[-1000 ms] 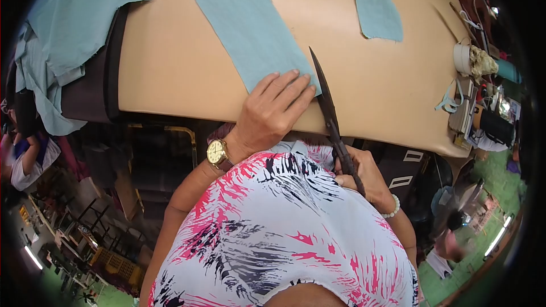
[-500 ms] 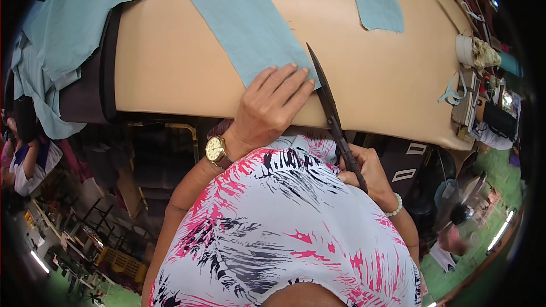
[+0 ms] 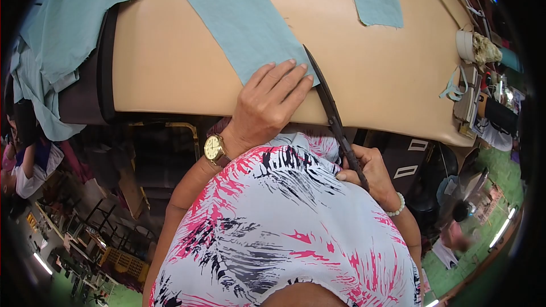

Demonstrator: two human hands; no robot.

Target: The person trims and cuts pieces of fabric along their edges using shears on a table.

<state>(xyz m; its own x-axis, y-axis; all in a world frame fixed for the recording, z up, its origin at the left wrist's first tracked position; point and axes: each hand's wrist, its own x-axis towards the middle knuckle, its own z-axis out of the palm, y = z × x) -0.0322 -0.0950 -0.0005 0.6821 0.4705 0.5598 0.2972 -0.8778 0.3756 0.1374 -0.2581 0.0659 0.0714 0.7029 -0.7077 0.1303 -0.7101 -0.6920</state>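
A long light-blue fabric piece (image 3: 233, 17) lies across the tan table, its near end at the front edge. My left hand (image 3: 270, 99) rests flat on that end, fingers outstretched and slightly apart, with a watch on the wrist. In my right hand (image 3: 369, 173) are dark scissors (image 3: 331, 113), the fingers wrapped round the handles. The blades look closed and point away from me over the table edge. They lie alongside the right edge of the fabric's near end; whether they touch it I cannot tell.
The tan table top (image 3: 170, 68) spans the view. More blue cloth (image 3: 85, 17) hangs over its left side, and another blue strip (image 3: 375, 0) lies at the far right. A white tape roll (image 3: 464, 45) and assorted items crowd the right end. Another person (image 3: 34, 165) is at far left.
Almost nothing differs. The whole view has shifted slightly, while my left hand stays on the fabric and the scissors keep their place beside it.
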